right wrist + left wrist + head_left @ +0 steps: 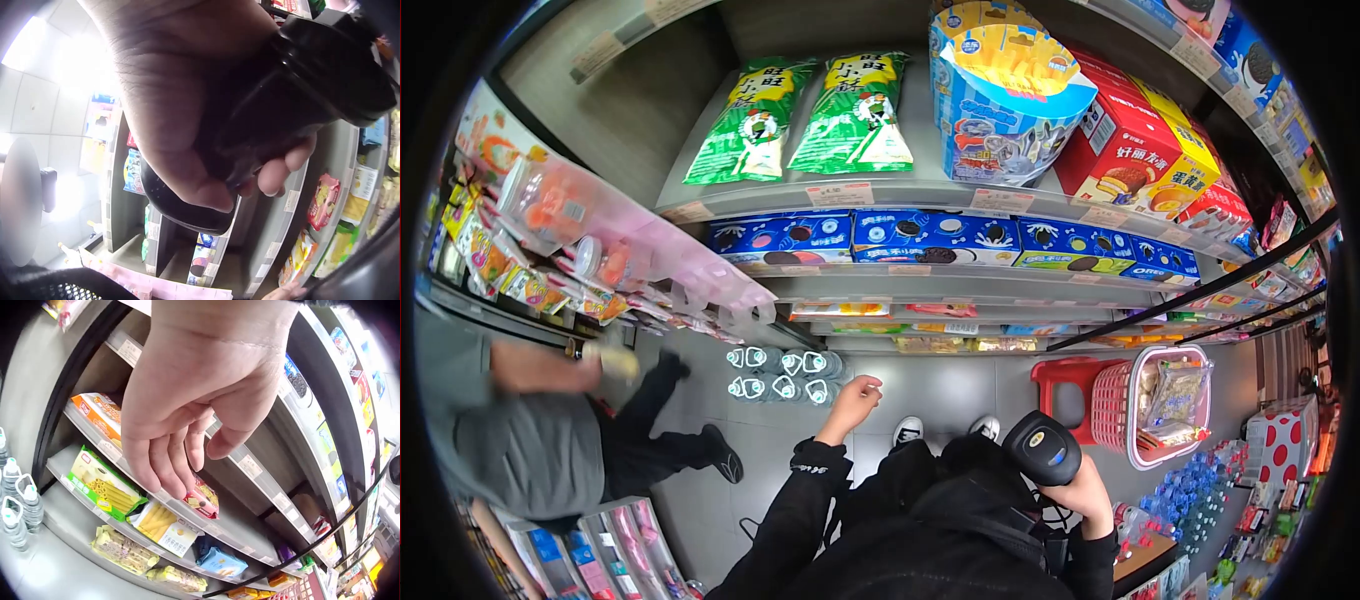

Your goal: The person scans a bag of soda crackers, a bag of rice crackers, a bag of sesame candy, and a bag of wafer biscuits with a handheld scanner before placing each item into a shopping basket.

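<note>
My right hand (1082, 492) grips a black handheld barcode scanner (1040, 447) by its handle, low at the right in the head view. In the right wrist view the fingers wrap round the dark handle (262, 112). My left hand (855, 408) is held out over the floor with nothing in it, its fingers loosely bent. Seen from the left wrist, that hand (194, 406) hangs in front of shelves with a red snack packet (203, 499), a green wafer-roll box (103, 484) and a white-and-yellow box (164, 528) behind it.
Green snack bags (855, 115), red cake boxes (1125, 140) and blue cookie boxes (935, 237) fill the shelves ahead. Large water bottles (785, 375) stand on the floor. A pink basket (1112, 405) sits by a red stool (1065, 385). Another person (530, 450) is at the left.
</note>
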`<control>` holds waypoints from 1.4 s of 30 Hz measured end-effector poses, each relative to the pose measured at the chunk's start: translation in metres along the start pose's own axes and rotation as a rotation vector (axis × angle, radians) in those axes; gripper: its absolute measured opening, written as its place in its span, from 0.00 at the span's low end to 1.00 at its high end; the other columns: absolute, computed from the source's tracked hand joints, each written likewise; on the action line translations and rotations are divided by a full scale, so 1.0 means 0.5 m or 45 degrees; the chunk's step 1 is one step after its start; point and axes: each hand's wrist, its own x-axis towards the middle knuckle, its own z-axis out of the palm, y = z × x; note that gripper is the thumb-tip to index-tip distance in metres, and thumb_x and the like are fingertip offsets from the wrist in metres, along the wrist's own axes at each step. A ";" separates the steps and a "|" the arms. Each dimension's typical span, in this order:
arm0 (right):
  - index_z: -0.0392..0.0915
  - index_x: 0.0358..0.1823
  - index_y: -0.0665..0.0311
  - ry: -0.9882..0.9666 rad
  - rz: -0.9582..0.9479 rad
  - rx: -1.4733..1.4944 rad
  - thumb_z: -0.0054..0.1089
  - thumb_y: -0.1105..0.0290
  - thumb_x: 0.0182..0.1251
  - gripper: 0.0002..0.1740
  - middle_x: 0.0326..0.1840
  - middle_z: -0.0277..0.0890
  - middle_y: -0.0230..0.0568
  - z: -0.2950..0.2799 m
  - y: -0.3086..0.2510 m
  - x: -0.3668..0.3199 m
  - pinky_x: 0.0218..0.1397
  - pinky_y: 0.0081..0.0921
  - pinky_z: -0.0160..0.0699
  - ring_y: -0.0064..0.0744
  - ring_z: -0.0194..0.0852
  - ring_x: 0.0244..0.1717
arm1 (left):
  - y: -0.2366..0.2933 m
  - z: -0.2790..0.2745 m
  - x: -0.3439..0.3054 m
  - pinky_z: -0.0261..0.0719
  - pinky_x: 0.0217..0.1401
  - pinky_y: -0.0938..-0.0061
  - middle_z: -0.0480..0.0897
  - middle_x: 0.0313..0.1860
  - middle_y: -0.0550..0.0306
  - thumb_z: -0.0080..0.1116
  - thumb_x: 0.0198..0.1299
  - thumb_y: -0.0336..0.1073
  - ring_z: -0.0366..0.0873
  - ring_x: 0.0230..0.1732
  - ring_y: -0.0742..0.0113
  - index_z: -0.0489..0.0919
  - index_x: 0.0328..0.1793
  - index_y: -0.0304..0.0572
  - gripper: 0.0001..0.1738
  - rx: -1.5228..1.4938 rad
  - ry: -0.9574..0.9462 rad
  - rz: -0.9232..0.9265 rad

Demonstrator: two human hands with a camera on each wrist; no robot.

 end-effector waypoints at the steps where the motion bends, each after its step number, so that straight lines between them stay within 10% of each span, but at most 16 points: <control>1: 0.72 0.37 0.68 0.004 0.008 0.032 0.60 0.77 0.34 0.21 0.29 0.75 0.39 -0.004 0.001 0.002 0.39 0.23 0.70 0.25 0.71 0.31 | 0.006 0.006 0.012 0.73 0.29 0.77 0.78 0.26 0.55 0.49 0.51 0.31 0.77 0.26 0.70 0.73 0.42 0.37 0.12 0.002 -0.005 -0.007; 14: 0.73 0.37 0.68 -0.009 0.060 0.103 0.61 0.78 0.33 0.21 0.30 0.75 0.36 -0.145 0.055 0.085 0.39 0.22 0.71 0.22 0.70 0.32 | 0.058 0.116 0.213 0.74 0.31 0.77 0.78 0.32 0.53 0.47 0.51 0.29 0.77 0.31 0.68 0.71 0.45 0.30 0.15 -0.029 0.011 -0.189; 21: 0.73 0.40 0.67 -0.073 0.075 -0.031 0.64 0.77 0.36 0.23 0.32 0.76 0.37 -0.230 0.070 0.123 0.41 0.22 0.71 0.22 0.72 0.35 | 0.056 0.196 0.327 0.70 0.44 0.58 0.76 0.35 0.38 0.53 0.46 0.33 0.73 0.37 0.42 0.74 0.42 0.33 0.16 0.721 0.504 0.143; 24: 0.72 0.42 0.67 -0.077 0.114 -0.059 0.63 0.78 0.36 0.24 0.34 0.76 0.37 -0.254 0.086 0.130 0.43 0.22 0.70 0.22 0.72 0.36 | 0.011 0.209 0.350 0.70 0.45 0.58 0.76 0.37 0.40 0.54 0.46 0.34 0.73 0.39 0.43 0.75 0.40 0.35 0.15 1.074 0.670 0.513; 42: 0.70 0.44 0.68 0.076 0.147 -0.061 0.63 0.76 0.37 0.25 0.36 0.75 0.41 -0.258 0.155 0.113 0.44 0.24 0.70 0.25 0.72 0.39 | -0.032 0.203 0.495 0.70 0.47 0.63 0.79 0.38 0.50 0.49 0.52 0.37 0.75 0.42 0.53 0.76 0.42 0.38 0.14 0.859 0.400 0.255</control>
